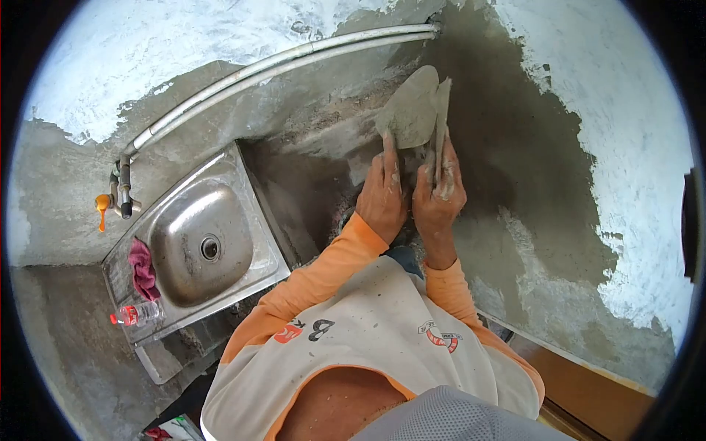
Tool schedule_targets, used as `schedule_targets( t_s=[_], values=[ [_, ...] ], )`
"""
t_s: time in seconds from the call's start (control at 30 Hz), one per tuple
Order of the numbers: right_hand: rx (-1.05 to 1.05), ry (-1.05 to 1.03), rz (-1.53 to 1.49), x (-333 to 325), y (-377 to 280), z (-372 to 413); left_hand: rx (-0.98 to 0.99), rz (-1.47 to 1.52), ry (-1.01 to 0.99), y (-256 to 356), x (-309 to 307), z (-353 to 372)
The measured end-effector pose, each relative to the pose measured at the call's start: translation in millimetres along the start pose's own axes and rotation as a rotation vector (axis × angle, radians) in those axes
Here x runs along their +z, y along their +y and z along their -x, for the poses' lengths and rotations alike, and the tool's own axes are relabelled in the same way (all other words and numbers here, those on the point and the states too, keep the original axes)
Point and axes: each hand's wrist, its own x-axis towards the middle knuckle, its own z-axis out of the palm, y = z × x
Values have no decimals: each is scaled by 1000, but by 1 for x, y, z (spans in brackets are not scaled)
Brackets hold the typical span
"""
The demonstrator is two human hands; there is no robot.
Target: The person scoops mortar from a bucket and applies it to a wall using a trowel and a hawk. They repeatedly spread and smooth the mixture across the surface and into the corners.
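Observation:
My left hand (382, 192) is closed around a pointing trowel, its handle hidden and one finger stretched along the blade. The rounded trowel blade (409, 109) is coated in grey mortar and points up toward the wall corner. My right hand (440, 192) grips a thin flat mortar-smeared tool (443, 110), seen nearly edge-on; its exact kind does not show. The two tools are side by side, touching or almost touching. Grey mortar marks the fingers of both hands.
To the left is a steel sink (206, 242) with a pink cloth (143, 268) and a plastic bottle (138, 314) on its edge. An orange-handled tap (103, 209) and two white pipes (294, 62) run along the wall. Damp grey plaster (507, 169) covers the wall at right.

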Motion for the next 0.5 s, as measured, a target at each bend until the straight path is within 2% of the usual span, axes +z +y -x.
schedule_targets(
  t_s=[0.07, 0.17, 0.27, 0.3, 0.37, 0.43, 0.5],
  values=[
    [16, -22, -20, 2, 1, 0, 101, -97, 78, 5, -3, 2],
    [-5, -42, 25, 4, 8, 12, 71, -140, 65, 2, -2, 9],
    [55, -90, 91, 12, 23, 26, 51, -70, 94, 8, -7, 5],
    [132, -161, 123, 14, 31, 36, 50, -70, 92, 9, -9, 7],
    [206, -219, 158, 15, 51, 52, 142, -141, 97, 9, -11, 7],
    [437, -122, 170, 7, 69, 55, 125, -136, 84, 6, -21, 2],
    [835, 10, -351, -26, 80, 39, 87, -137, 60, 1, -40, 0]
  ],
)
